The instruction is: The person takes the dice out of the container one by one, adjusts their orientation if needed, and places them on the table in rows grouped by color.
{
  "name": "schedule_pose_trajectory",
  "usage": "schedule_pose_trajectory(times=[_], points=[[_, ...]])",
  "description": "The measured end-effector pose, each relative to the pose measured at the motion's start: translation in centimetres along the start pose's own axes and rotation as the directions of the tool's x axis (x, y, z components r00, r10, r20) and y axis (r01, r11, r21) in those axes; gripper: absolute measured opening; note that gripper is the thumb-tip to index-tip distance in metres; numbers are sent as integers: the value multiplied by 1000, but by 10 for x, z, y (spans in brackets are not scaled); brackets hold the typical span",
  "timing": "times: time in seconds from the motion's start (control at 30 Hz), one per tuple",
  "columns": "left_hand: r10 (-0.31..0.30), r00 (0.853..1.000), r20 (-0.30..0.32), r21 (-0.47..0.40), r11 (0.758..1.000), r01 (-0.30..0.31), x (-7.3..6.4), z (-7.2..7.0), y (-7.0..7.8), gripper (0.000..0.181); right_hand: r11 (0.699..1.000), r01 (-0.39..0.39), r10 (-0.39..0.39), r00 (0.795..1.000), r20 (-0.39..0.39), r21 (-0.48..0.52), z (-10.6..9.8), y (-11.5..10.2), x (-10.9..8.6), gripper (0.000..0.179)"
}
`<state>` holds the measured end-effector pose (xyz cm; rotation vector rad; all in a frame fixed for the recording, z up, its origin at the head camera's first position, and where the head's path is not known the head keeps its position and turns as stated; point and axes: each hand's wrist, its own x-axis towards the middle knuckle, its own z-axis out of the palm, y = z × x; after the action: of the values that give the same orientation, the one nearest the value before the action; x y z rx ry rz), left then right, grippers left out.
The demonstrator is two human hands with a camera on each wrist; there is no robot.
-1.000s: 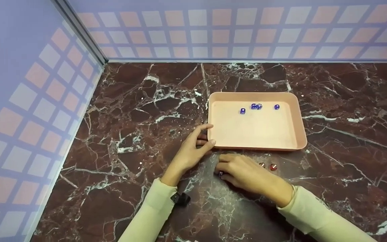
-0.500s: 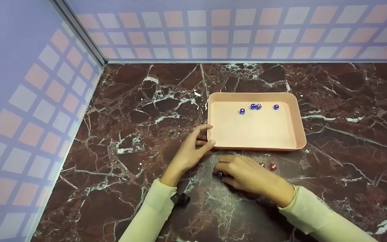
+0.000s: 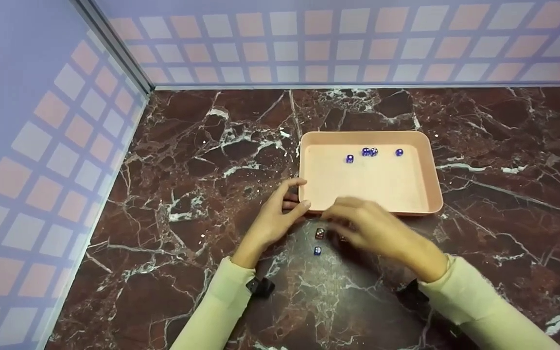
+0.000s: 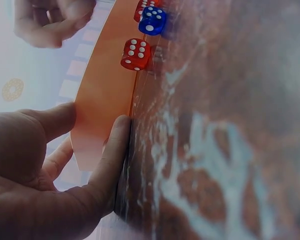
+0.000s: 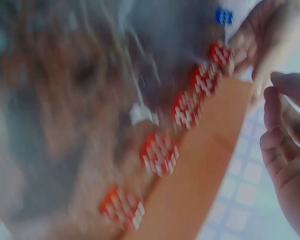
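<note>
My left hand (image 3: 275, 221) grips the near left corner of a peach-coloured tray (image 3: 367, 182), thumb and fingertips at its rim and wall. Several blue dice (image 3: 350, 158) lie inside, toward the back. My right hand (image 3: 375, 231), blurred, is raised at the tray's front edge with its fingers bent; I cannot tell whether something is between its fingertips. On the table in front of the tray are a blue die (image 3: 317, 251) and a red die (image 3: 320, 233). The right wrist view shows several red dice (image 5: 160, 154) in a row along the front wall, mostly hidden in the head view.
The table (image 3: 212, 194) is dark red marble with white veins. Tiled-pattern panels (image 3: 285, 46) stand behind it and along the left side. A small black device (image 3: 260, 288) sits at the left cuff.
My right hand has lifted off the table and moved up to the tray's front edge, uncovering a red die and a blue die. My left hand stays on the tray corner.
</note>
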<state>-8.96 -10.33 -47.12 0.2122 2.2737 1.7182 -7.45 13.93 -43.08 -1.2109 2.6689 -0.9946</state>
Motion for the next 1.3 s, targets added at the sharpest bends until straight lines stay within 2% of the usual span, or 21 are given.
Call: schedule_pose_trajectory(times=[0.1,0.17,0.3,0.4,0.6,0.8,0.93,1.1,1.3], points=[[-3,1000,1,-4,1000,3,0,1,0,48,994,-103,100,992,-82,-28,-16,12,2,22],[-5,1000,1,-9,1000,5,0,2,-1,48,985,-168,160,976,-151,-38,-27,25,4,23],[-12,1000,-8,-27,1000,12,1,1,0,47,976,-214,193,938,-287,-44,-41,51,7,24],[-8,1000,-18,-17,1000,8,0,1,1,46,970,-241,218,919,-328,-29,-39,66,7,24],[15,1000,-14,2,1000,-15,-2,1,0,44,958,-288,279,929,-242,0,-31,79,11,30],[29,1000,-11,46,999,-29,0,0,1,44,949,-315,312,932,-186,17,-28,87,27,40],[21,1000,-6,44,999,-20,1,-1,1,44,946,-324,316,936,-158,-29,-28,91,42,42],[-11,1000,1,10,1000,11,2,0,2,44,948,-305,290,944,-158,-86,-25,92,52,32],[-33,999,1,-3,999,33,3,-2,1,42,938,-341,326,929,-178,-61,-20,95,52,20]])
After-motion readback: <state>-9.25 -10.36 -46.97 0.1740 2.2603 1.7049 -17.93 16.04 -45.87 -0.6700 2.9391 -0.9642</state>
